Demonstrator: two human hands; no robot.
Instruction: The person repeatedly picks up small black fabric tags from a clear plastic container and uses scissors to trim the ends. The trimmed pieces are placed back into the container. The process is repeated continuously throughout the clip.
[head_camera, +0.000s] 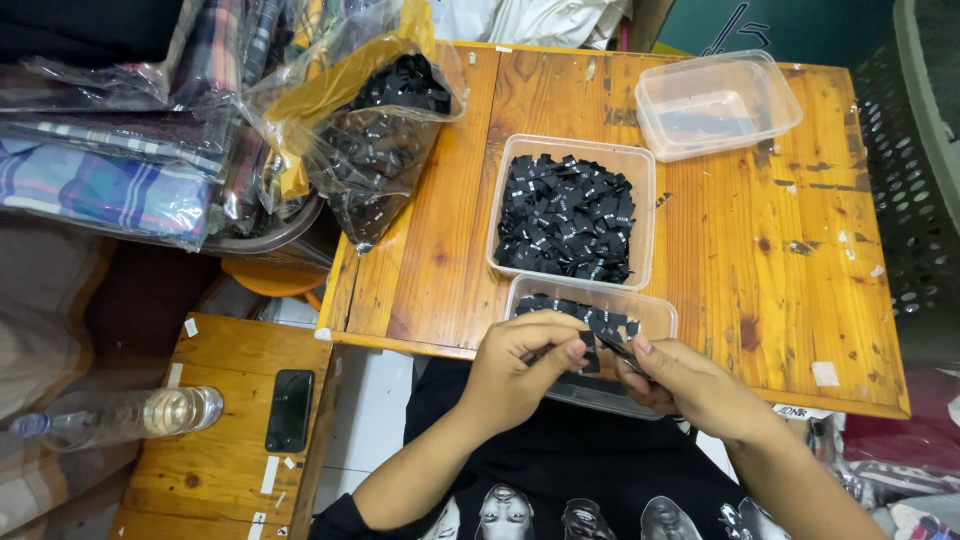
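My left hand (515, 370) and my right hand (685, 385) meet over the near edge of the wooden table (790, 260). Together they pinch a small black fabric label (590, 352) between the fingertips. My right hand also holds a thin dark tool (618, 352), possibly small scissors or tweezers. Just beyond the hands is a clear plastic tub (655, 312) with a few black labels in it. Behind it stands a second clear tub (512, 175) heaped with many black labels.
An empty clear tub (715, 100) sits at the table's far right. A plastic bag of black labels (375, 140) leans at the far left beside bagged plaid cloth (100, 180). A low wooden stool (225, 430) on the left carries a black phone (290, 410) and a bottle (130, 415).
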